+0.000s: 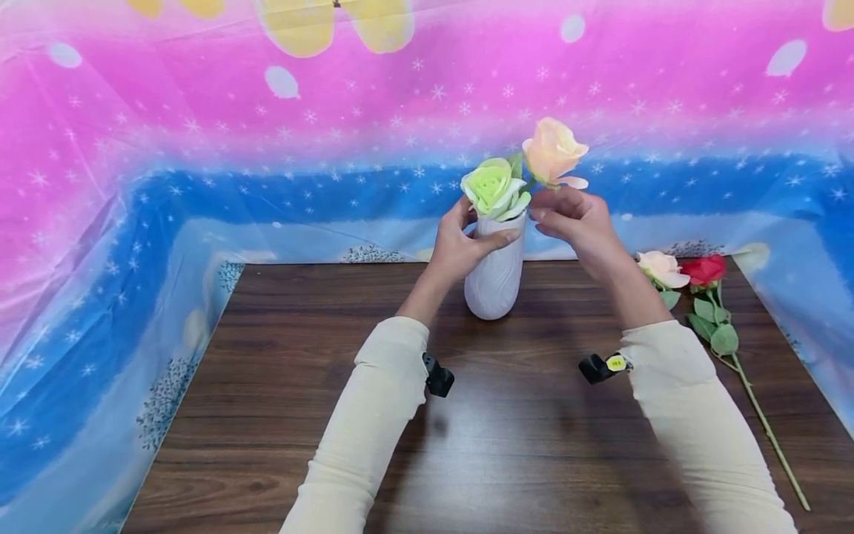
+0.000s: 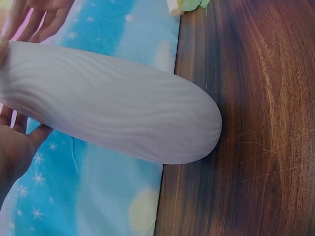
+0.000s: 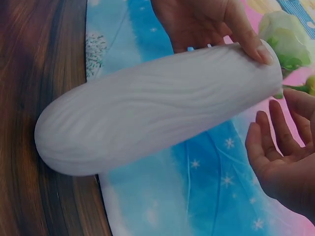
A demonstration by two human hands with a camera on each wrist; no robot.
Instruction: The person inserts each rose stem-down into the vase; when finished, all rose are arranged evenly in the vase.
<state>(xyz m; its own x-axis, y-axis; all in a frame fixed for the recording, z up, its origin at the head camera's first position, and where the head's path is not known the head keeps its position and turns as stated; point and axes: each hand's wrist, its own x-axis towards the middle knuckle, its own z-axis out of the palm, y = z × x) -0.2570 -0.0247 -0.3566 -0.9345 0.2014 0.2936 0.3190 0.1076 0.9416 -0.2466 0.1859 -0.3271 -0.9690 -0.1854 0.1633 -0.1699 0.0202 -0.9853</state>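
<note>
A white ribbed vase [image 1: 494, 271] stands upright near the table's back edge; my left hand [image 1: 459, 248] grips its upper part. In the right wrist view, the left hand [image 3: 202, 22] has its thumb on the vase [image 3: 157, 108] just below the rim. A green-white rose [image 1: 494, 188] sits in the vase's mouth. To its right, a peach rose [image 1: 552, 152] stands higher, with my right hand [image 1: 580, 222] pinching its stem beside the rim. That hand [image 3: 285, 162] has its other fingers loosely bent. The stem's lower end is hidden.
On the right side of the dark wood table [image 1: 300, 371] lie a pale pink rose [image 1: 662, 268] and a red rose [image 1: 703, 271] with a long stem and green leaves. A pink and blue patterned cloth [image 1: 373, 178] hangs behind and at the sides.
</note>
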